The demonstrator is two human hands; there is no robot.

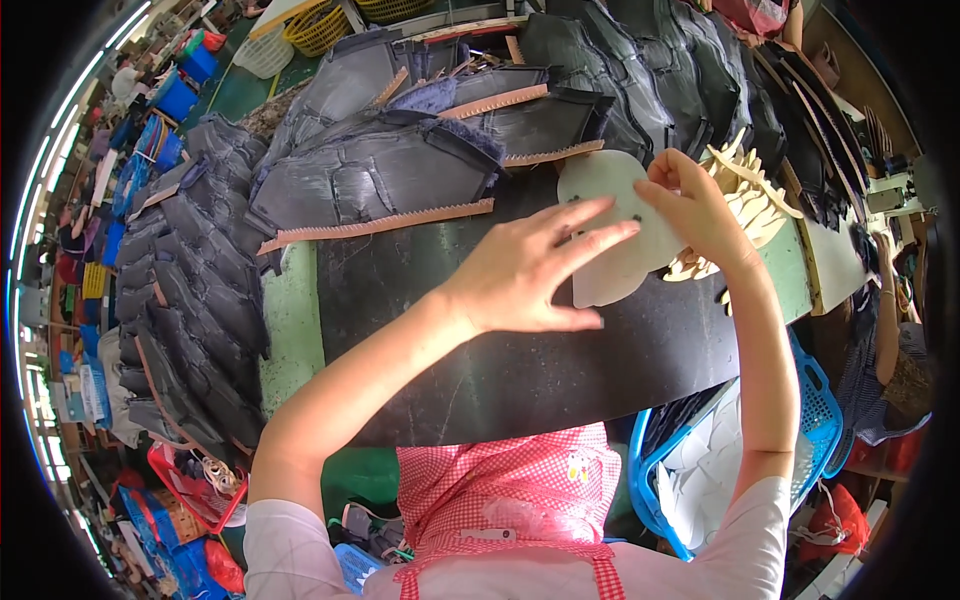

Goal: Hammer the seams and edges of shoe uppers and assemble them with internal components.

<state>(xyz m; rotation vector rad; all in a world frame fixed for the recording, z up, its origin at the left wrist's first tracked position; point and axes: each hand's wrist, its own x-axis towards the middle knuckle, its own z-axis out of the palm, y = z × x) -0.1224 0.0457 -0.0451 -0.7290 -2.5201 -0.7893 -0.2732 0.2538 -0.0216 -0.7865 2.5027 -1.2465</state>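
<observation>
A pale, thin cut-out piece [597, 282] with rounded edges and small dark spots or holes lies on the black work mat [440, 370]. My left hand [515, 262] spreads its fingers over the left part of this piece, fingertips on or just above it. At the piece's upper right, my right hand [697, 205] has its thumb and fingers curled together in a pinch; whatever is between them is hidden. Right beside that hand is a heap of cream-coloured curved strips [750, 205].
Stacks of dark padded panels [370, 180] with tan toothed edges surround the mat's far and left sides. At the lower right a blue basket [650, 490] holds white pieces. A red basket [205, 500] stands at lower left. Another person's arm [886, 310] shows at the right.
</observation>
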